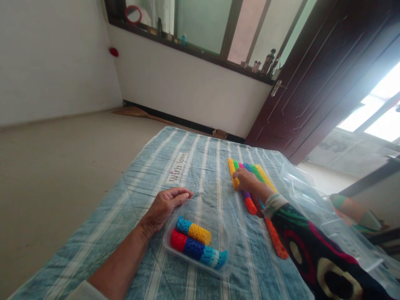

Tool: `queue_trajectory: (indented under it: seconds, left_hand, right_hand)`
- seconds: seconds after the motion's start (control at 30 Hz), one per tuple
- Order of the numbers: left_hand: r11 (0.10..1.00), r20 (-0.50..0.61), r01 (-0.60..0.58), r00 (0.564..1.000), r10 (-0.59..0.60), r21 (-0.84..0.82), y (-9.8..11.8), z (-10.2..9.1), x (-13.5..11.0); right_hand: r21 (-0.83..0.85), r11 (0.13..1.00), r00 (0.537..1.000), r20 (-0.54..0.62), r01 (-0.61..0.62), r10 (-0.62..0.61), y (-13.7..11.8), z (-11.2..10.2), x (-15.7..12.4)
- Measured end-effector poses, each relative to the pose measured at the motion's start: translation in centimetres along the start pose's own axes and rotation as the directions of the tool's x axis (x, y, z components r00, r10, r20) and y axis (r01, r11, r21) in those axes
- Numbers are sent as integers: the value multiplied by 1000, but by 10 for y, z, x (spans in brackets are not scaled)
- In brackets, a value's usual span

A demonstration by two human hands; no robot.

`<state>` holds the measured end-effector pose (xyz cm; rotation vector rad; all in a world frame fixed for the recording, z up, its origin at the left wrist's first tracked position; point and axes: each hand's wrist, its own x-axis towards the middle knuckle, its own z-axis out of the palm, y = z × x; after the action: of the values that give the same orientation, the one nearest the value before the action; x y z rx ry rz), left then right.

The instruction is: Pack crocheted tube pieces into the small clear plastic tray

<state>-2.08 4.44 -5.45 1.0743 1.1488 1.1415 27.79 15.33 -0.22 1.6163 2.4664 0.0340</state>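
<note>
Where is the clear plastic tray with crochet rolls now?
In the head view, the tray sits at lower centre on the striped blue cloth, beside the left hand, below the right hand.

Between the clear plastic tray and the row of crocheted rolls, a hand could pass over a strip of the striped blue cloth toward the top of the frame, and more of the cloth lies open at lower left, beside the left hand. At right, the right hand, a loose orange roll and a crumpled clear plastic sheet stand in the way, while the rolls packed in the tray fill most of its inside.
</note>
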Motion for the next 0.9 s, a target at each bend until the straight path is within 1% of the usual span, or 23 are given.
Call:
queue_trajectory:
  seconds: [0.1,0.27,0.43,0.57,0.7,0.8,0.87,0.9]
  left_hand:
    - [1000,9,-6,1000,6,-8,0,0,0]
    - [999,0,11,1000,-11,-32,-1,2,-1]
    - [999,1,9,1000,-9,-51,-4,4,0]
    - [1000,2,-3,1000,3,-20,-4,4,-1]
    - [1000,8,-20,1000,20,-10,-3,4,-2]
    - [1000,16,-17,1000,17,-18,-3,4,-1]
    - [1000,20,-16,1000,17,-18,-4,5,-1]
    - [1000,20,-19,1000,19,-15,-4,5,-1]
  right_hand:
    - [-46,999,1000,6,27,-26,-4,-1,0]
    - [-108,992,997,49,64,-59,-8,-3,0]
    - [-124,986,991,94,109,-98,-10,-8,-1]
    - [-129,984,988,111,121,-107,-12,-10,-2]
    - [-114,985,990,70,127,-120,-15,-16,-5]
    - [-82,983,986,0,166,-166,-25,-29,-16]
    - [-47,969,969,-40,241,-243,-40,-40,-30]
    - [-25,953,951,-63,301,-302,-49,-46,-37]
